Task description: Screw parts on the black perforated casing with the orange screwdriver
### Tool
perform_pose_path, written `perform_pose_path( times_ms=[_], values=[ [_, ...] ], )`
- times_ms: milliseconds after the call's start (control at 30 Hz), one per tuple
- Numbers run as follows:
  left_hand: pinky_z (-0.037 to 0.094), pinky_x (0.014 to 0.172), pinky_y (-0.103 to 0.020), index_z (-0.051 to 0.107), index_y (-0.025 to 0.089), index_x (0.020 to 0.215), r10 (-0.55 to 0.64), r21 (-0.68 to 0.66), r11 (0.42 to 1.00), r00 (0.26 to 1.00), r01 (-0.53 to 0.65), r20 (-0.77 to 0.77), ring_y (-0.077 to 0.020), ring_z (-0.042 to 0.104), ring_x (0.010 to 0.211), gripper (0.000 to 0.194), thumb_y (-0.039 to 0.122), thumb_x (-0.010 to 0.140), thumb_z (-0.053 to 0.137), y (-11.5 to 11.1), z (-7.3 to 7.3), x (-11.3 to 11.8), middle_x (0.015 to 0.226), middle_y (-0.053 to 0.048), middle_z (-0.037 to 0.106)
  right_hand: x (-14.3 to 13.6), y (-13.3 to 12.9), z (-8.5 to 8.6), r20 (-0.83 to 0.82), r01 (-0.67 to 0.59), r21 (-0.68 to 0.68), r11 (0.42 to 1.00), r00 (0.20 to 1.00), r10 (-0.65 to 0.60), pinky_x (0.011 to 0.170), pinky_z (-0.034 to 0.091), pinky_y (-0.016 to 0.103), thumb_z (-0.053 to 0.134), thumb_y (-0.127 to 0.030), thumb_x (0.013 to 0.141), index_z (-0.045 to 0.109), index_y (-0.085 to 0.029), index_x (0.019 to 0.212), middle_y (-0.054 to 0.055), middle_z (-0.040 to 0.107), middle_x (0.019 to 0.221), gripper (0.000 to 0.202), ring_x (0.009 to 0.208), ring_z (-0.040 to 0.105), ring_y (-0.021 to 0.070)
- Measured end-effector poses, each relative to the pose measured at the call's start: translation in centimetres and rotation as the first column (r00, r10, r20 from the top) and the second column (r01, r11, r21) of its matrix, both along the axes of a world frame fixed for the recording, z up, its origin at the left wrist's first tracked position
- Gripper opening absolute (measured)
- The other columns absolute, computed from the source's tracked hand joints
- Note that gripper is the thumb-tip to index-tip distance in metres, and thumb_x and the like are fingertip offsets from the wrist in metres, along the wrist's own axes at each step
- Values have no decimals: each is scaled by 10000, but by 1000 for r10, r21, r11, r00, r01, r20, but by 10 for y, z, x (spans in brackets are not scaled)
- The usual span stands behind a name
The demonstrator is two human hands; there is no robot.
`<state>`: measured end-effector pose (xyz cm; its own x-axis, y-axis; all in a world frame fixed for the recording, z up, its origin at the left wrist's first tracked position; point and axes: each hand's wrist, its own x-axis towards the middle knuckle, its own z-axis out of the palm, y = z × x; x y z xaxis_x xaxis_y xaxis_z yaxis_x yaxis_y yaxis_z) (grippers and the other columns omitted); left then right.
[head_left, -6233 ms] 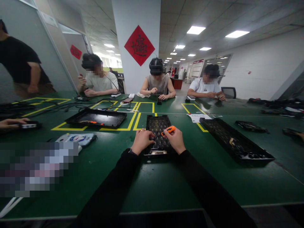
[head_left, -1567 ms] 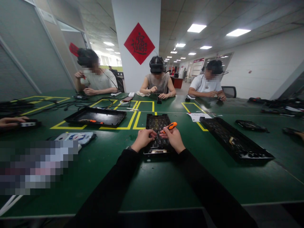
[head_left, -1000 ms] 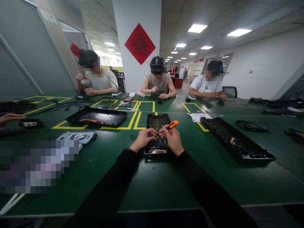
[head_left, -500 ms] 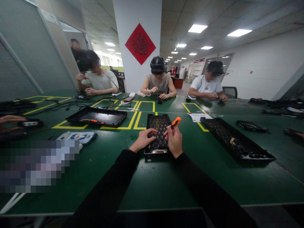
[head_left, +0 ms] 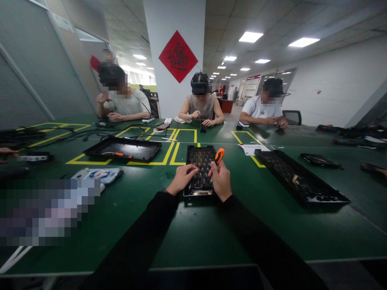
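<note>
A black rectangular case (head_left: 199, 173) with rows of small metal parts inside lies on the green table in front of me. My left hand (head_left: 182, 178) rests over its left edge, thumb and fingers bent close together; anything between the fingertips is too small to make out. In my right hand (head_left: 220, 180) is an orange and black screwdriver (head_left: 219, 156), held upright and slightly tilted over the case's right side. The screwdriver's tip is hidden or too thin to see clearly.
To the left lies a wide black tray (head_left: 136, 149) with orange-handled tools; a phone (head_left: 96, 174) is nearer. A long black tray (head_left: 302, 177) and a paper sheet (head_left: 254, 150) lie right. Several people sit across the table (head_left: 193, 237).
The screwdriver handle has tipped more upright and shifted slightly left with my right hand. My left thumb and fingers have come closer together. At far left, another person's hand has drawn back.
</note>
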<state>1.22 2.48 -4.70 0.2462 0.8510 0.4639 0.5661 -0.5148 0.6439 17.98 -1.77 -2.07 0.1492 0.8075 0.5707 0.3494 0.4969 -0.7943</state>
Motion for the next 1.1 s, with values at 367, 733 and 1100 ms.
perform_pose_path(
  times_ms=[367, 733, 1100],
  values=[
    [421, 841, -263, 664, 196, 856, 12, -14, 1000, 1000, -12, -8, -165, 594, 847, 291, 402, 830, 460, -2, 2, 0, 878, -19, 682, 0, -1, 1, 24, -74, -10, 997, 997, 75, 451, 381, 194, 404, -435, 875, 503, -198, 807, -34, 548, 551, 266, 421, 485, 95],
    [426, 839, -262, 667, 191, 860, 12, -12, 1000, 1000, -12, -6, -164, 597, 847, 317, 425, 831, 455, 0, 0, -1, 879, -26, 684, -1, -3, 1, 34, -39, 4, 999, 999, 39, 472, 388, 201, 384, -416, 887, 499, -201, 787, -32, 543, 554, 263, 430, 482, 97],
    [432, 821, -261, 672, 187, 851, 19, -19, 1000, 1000, -19, 4, -166, 597, 826, 322, 427, 825, 460, -1, 0, -1, 865, -28, 686, -1, -7, 3, 49, -54, 23, 998, 997, 53, 474, 387, 204, 386, -392, 886, 503, -202, 784, -25, 544, 558, 246, 445, 493, 102]
  ],
)
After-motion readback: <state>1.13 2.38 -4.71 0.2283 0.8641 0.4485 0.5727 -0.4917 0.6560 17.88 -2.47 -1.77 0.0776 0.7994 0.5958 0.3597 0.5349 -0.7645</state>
